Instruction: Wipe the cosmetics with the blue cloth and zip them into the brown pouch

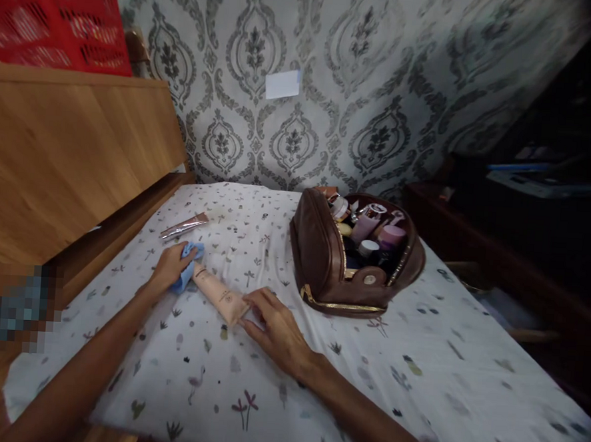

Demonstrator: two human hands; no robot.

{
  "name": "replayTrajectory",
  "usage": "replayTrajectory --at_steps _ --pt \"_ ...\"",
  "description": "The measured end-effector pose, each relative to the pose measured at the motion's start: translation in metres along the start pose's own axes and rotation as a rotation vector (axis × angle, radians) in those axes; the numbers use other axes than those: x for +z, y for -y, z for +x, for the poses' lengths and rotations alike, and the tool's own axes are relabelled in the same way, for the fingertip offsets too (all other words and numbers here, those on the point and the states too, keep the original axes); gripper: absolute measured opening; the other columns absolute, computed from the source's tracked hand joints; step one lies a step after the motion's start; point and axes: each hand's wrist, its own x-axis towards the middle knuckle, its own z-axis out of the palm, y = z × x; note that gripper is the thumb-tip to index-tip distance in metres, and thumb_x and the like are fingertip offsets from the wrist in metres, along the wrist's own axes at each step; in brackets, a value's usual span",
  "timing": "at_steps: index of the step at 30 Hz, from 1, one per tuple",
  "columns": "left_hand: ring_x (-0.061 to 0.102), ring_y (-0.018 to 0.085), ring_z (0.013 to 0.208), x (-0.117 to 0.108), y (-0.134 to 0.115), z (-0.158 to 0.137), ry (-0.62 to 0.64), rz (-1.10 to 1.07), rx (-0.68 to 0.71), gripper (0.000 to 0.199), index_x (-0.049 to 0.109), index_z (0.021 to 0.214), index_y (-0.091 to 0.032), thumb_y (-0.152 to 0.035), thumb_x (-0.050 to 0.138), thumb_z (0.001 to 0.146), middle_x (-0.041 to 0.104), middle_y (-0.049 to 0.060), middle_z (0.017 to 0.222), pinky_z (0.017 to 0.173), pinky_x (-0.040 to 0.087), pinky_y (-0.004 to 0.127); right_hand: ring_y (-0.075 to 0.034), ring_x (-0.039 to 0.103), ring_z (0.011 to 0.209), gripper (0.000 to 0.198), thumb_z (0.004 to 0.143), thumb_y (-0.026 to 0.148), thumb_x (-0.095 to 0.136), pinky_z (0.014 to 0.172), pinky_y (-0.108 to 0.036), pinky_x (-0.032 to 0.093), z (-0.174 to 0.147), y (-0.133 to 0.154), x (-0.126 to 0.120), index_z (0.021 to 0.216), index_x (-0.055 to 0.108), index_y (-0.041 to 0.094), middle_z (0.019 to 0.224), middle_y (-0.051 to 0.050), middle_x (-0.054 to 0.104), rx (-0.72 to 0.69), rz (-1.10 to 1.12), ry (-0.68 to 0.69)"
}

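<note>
A peach-coloured squeeze tube [218, 296] lies slantwise between my two hands, low over the printed sheet [264, 406]. My right hand [276, 326] pinches its flat crimped end between thumb and fingers. At the cap end, my left hand [171, 267] is closed on a crumpled blue cloth [187, 268], which covers that end of the tube. Beyond my left hand lies a shiny pinkish metallic tube [183, 227]. To the right, a brown makeup bag [318, 256] stands unzipped, with jars, tubes and other cosmetics inside, among them a purple-lidded jar [391, 237].
A wooden cabinet [73, 161] borders the left side, with a red plastic basket [87, 28] on top. Patterned wallpaper [256, 45] rises behind, bearing a white switch plate [282, 85]. Dark furniture [533, 262] stands along the right edge.
</note>
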Motion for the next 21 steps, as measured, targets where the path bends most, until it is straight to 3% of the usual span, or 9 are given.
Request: replayTrajectory --at_steps 3,6,9,13,15,17,20,21 --pt "0.063 0.030 0.103 -0.003 0.000 0.023 -0.050 0.091 -0.023 0.043 0.062 0.123 -0.017 -0.039 0.037 0.096 0.069 0.014 0.110 0.082 0.048 0.037 -0.025 0.062 0.106 0.032 0.088 0.017 0.068 0.089 -0.038 0.054 -0.001 -0.002 0.002 0.119 0.061 0.019 0.116 -0.010 0.063 -0.010 -0.037 0.015" --pt "0.058 0.039 0.117 -0.007 0.006 0.047 -0.073 0.177 -0.065 0.047 0.059 0.129 -0.012 -0.033 0.041 0.092 0.062 0.025 0.128 0.082 0.050 0.044 -0.027 0.060 0.111 0.031 0.088 0.020 0.070 0.095 -0.043 0.052 -0.002 -0.003 0.004 0.117 0.063 0.018 0.116 -0.011 0.064 -0.042 -0.089 0.038" --pt "0.065 0.039 0.099 -0.010 0.014 0.059 -0.046 0.201 -0.063 0.047 0.065 0.116 -0.009 -0.042 0.051 0.086 0.069 0.025 0.110 0.067 0.051 0.039 -0.027 0.059 0.112 0.032 0.087 0.021 0.072 0.098 -0.041 0.051 -0.005 -0.004 0.004 0.118 0.063 0.017 0.117 -0.012 0.065 -0.068 -0.114 0.059" --pt "0.066 0.023 0.068 -0.010 0.028 0.062 -0.056 0.125 0.074 0.054 0.069 0.097 -0.020 -0.068 0.047 0.087 0.075 0.007 0.083 0.049 0.042 0.024 -0.025 0.059 0.113 0.032 0.089 0.024 0.069 0.098 -0.037 0.051 -0.008 -0.007 0.005 0.120 0.062 0.018 0.117 -0.010 0.065 -0.055 -0.095 0.047" --pt "0.060 0.018 0.049 -0.008 0.032 0.064 -0.144 -0.003 0.165 0.066 0.067 0.080 -0.022 -0.084 0.047 0.079 0.069 0.000 0.060 0.041 0.038 0.021 -0.024 0.059 0.114 0.031 0.091 0.025 0.068 0.099 -0.036 0.050 -0.009 -0.010 0.004 0.121 0.062 0.018 0.117 -0.010 0.065 -0.027 -0.074 0.018" --pt "0.064 0.017 0.050 -0.006 0.026 0.064 -0.096 -0.181 0.265 0.068 0.067 0.077 -0.024 -0.088 0.048 0.075 0.070 -0.004 0.058 0.044 0.047 0.023 -0.024 0.060 0.114 0.030 0.092 0.026 0.067 0.100 -0.036 0.050 -0.010 -0.012 0.002 0.121 0.062 0.019 0.116 -0.009 0.065 0.016 -0.048 -0.022" --pt "0.073 0.018 0.066 -0.009 0.001 0.056 0.033 -0.360 0.415 0.065 0.072 0.086 -0.024 -0.084 0.047 0.080 0.078 -0.003 0.075 0.060 0.059 0.029 -0.023 0.060 0.115 0.030 0.091 0.023 0.065 0.099 -0.036 0.051 -0.011 -0.014 -0.002 0.120 0.062 0.020 0.119 -0.009 0.063 0.092 0.002 -0.097" --pt "0.074 0.018 0.069 -0.012 -0.010 0.052 0.021 -0.368 0.470 0.065 0.073 0.088 -0.023 -0.082 0.048 0.080 0.079 -0.003 0.079 0.063 0.060 0.029 -0.024 0.059 0.117 0.032 0.090 0.022 0.065 0.100 -0.037 0.050 -0.012 -0.015 -0.003 0.122 0.060 0.020 0.122 -0.010 0.061 0.111 0.017 -0.129"
